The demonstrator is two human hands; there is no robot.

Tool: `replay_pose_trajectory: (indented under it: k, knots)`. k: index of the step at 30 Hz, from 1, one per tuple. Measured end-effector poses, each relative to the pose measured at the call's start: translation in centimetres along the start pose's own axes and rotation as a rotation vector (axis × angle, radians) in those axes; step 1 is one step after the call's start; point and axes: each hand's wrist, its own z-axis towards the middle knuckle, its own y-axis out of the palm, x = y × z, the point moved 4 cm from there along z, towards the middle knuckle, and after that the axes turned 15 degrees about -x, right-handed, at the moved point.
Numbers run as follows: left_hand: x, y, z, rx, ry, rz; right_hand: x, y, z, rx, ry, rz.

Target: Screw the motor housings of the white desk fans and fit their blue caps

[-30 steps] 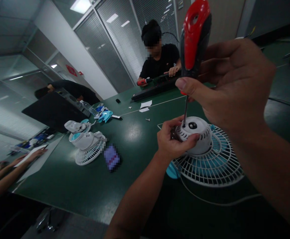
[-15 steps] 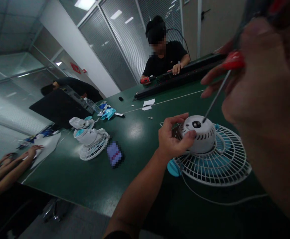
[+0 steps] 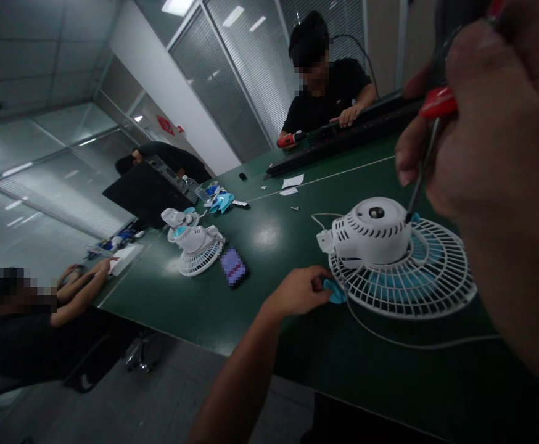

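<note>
Head view: fan (image 3: 401,271) near table edge (image 3: 251,361).

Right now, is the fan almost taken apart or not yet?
Not far along, it seems. The fan lies face down on the green table, its white motor cover still seated on the grille. The right hand holds the screwdriver with its tip at the cover's edge. The left hand rests by a blue part. No loose screws are visible, so the cover and grille remain.
</note>
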Motion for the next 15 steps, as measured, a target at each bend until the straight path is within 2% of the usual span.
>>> replay_pose_trajectory:
  k: [4, 8, 12, 15]
  knots:
    - [0.4, 0.7, 0.3, -0.043, -0.013, 0.103, 0.3, -0.4, -0.2, -0.019, 0.094, 0.009]
    - [0.8, 0.1, 0.1, -0.149, 0.018, 0.228, 1.1, -2.2, -1.0, -0.011, 0.319, -0.047]
    - [0.4, -1.8, -1.8, -0.224, 0.039, 0.294, 2.5, -5.7, -2.9, 0.133, 0.537, -0.047]
    - [0.9, -4.6, -3.9, -0.199, 0.023, 0.275, 4.1, -7.7, -4.6, 0.228, 0.625, 0.028]
